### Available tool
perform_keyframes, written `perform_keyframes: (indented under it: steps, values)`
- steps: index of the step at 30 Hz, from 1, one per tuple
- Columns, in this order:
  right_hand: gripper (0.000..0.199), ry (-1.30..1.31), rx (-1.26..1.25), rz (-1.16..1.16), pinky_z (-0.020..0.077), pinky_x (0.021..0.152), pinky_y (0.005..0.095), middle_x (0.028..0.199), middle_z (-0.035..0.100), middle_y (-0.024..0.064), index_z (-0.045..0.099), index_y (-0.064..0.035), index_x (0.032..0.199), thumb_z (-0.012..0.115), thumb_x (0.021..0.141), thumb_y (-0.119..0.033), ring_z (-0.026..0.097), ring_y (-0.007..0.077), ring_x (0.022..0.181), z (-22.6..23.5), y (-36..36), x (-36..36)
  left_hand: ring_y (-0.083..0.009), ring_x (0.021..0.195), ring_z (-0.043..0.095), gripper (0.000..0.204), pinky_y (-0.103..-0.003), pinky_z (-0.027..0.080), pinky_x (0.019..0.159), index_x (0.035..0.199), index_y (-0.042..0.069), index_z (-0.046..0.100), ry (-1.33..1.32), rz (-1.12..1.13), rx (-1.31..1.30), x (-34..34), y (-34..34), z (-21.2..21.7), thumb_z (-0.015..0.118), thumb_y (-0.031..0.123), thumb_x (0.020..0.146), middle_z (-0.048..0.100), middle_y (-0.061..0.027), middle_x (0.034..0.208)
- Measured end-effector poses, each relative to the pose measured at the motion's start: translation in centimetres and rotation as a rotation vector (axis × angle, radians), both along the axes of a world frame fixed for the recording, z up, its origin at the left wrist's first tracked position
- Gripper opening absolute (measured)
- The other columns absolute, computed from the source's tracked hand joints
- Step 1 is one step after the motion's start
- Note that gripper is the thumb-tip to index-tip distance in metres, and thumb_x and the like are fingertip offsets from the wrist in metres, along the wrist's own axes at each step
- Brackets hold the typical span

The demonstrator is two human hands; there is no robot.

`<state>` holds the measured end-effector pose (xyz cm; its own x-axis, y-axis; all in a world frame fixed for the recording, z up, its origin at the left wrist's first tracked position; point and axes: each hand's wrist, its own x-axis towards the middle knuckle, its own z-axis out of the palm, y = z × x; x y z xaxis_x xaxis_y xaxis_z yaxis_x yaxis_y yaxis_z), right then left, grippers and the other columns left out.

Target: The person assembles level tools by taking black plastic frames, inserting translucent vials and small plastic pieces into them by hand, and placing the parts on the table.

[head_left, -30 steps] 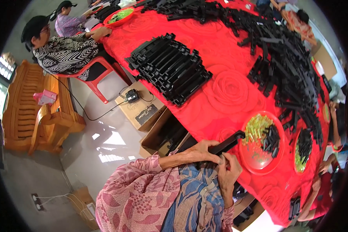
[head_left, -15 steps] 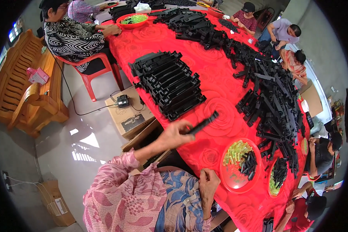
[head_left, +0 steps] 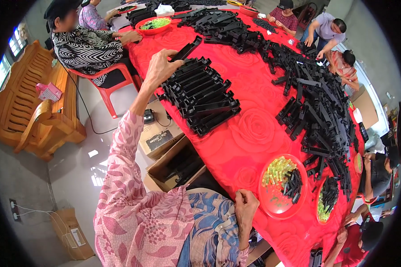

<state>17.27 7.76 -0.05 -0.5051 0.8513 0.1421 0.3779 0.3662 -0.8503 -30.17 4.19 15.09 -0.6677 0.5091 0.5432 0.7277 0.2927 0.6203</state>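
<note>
My left hand (head_left: 161,67) is closed around one end of a long black plastic strip (head_left: 190,47). It holds the strip over the far end of a neat stack of similar black strips (head_left: 205,94) on the red tablecloth (head_left: 258,120). My right hand (head_left: 246,207) rests at the table's near edge with its fingers curled and pressed together; anything in them is hidden. Beside it stands a red plate (head_left: 278,205) with yellow-green translucent pieces (head_left: 277,171) and small black pieces (head_left: 292,186).
A long loose heap of black strips (head_left: 318,111) runs along the right and far side. Another plate (head_left: 321,218) lies farther right. Below the table's left edge is an open cardboard box (head_left: 158,178) with black parts. Several people sit around the table.
My left hand has carried the black strip away from me and leftward, from the stack's near side to its far end. My right hand stays about where it was, fingers still curled.
</note>
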Motion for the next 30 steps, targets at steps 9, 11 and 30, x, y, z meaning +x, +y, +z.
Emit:
perform_keyframes:
  steps: [9, 11, 30]
  values:
    - [0.007, -0.010, 0.119, 0.030, 0.0436, 0.053, 0.0356, 0.071, 0.061, 0.0161, 0.065, 0.0021, 0.087, 0.066, 0.081, -0.002, 0.056, 0.0254, 0.055, 0.9, -0.1, -0.2, -0.0376, 0.095, 0.063, 0.044, -0.046, 0.049, 0.083, 0.113, 0.008, 0.069, 0.148, -0.012, -0.274, -5.4, 3.3, -4.2, 0.072, 0.028, 0.074, 0.065, -0.0182, 0.102]
    - [0.008, -0.007, 0.124, 0.021, 0.0434, 0.053, 0.0359, 0.071, 0.060, 0.0162, 0.065, 0.0019, 0.087, 0.066, 0.081, -0.002, 0.055, 0.0256, 0.055, 1.0, -0.1, -0.2, -0.0377, 0.097, 0.062, 0.043, -0.046, 0.050, 0.084, 0.113, 0.008, 0.069, 0.161, -0.016, -0.304, -5.7, 3.8, -4.7, 0.072, 0.029, 0.075, 0.065, -0.0185, 0.103]
    - [0.008, -0.039, 0.149, 0.050, 0.0455, 0.052, 0.0352, 0.073, 0.061, 0.0135, 0.064, -0.0014, 0.088, 0.068, 0.082, -0.003, 0.058, 0.0247, 0.055, 1.0, -0.1, -0.3, -0.0311, 0.088, 0.058, 0.027, -0.042, 0.050, 0.076, 0.093, 0.004, 0.062, 0.544, -0.296, -0.304, 11.7, 3.8, -8.4, 0.074, 0.021, 0.076, 0.058, -0.0120, 0.088]
